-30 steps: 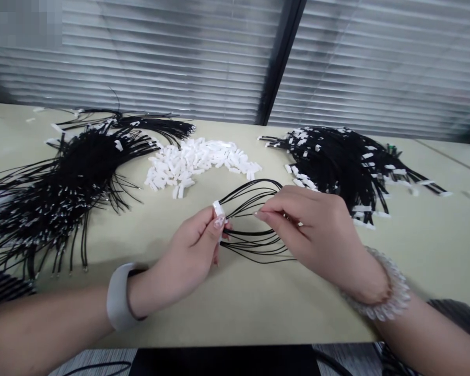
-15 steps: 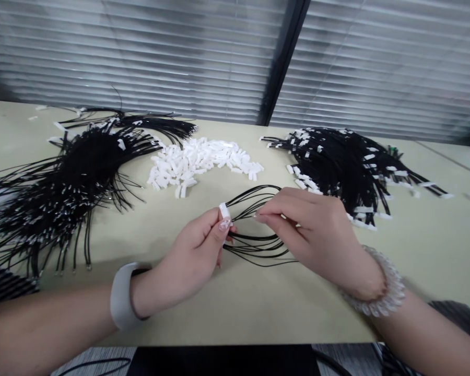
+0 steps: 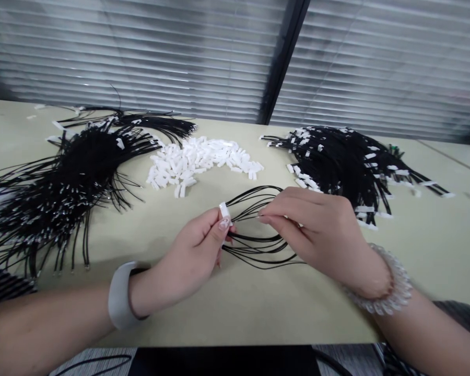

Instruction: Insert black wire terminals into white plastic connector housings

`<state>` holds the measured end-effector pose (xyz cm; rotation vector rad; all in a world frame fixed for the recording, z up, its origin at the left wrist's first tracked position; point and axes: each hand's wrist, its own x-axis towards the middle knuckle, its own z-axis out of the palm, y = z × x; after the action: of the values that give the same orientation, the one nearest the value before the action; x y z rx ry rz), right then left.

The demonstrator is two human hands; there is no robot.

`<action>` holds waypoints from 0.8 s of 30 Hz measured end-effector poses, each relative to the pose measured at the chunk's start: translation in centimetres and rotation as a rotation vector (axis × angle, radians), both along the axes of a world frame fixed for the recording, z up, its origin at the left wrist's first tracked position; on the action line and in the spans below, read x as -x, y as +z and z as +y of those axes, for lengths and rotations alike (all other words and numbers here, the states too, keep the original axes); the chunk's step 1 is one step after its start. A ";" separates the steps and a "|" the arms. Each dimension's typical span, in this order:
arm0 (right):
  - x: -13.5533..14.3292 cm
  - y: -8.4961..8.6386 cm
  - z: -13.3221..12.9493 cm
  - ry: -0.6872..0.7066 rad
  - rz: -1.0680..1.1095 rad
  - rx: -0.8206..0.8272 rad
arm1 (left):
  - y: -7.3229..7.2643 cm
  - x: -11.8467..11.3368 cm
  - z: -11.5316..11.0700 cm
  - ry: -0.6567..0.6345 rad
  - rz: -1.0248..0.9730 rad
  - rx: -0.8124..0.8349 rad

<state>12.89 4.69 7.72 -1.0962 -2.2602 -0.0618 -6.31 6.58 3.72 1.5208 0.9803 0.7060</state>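
Observation:
A white plastic connector housing (image 3: 224, 209) is pinched between the thumb and fingers of my left hand (image 3: 194, 250), near the middle of the table. Thin black wires (image 3: 254, 239) run from it to the right in a loose, bowed bundle. Above these wires, my right hand (image 3: 317, 224) has its thumb and index finger closed in a pinch. One thin wire seems to end at those fingertips, though the grip itself is partly hidden. The right palm covers the far part of the bundle.
Loose white connector housings (image 3: 203, 156) lie heaped beyond my hands. To the left spreads a large pile of black wires (image 3: 82, 167) with metal tips. Black wires with white connectors (image 3: 340, 162) are piled at the right. Window blinds (image 3: 141, 57) stand behind the table (image 3: 219, 313).
My right hand has shifted slightly to the right, its fingertips a little farther from the connector housing. The left hand and the housing stay nearly in place.

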 end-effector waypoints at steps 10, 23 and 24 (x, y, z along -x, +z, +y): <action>-0.5 -0.4 0.3 0.058 -0.227 -0.240 | 0.2 0.0 0.1 -0.003 -0.001 0.058; 0.0 -1.2 0.9 0.072 -0.250 -0.521 | -0.4 0.1 0.4 -0.075 -0.085 0.114; 0.1 -1.3 0.8 0.054 -0.225 -0.495 | -0.4 0.1 0.4 -0.067 -0.092 0.119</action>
<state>12.80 5.52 6.43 -0.7904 -2.2865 -0.7130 -6.44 7.00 3.36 1.3985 0.8826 0.6530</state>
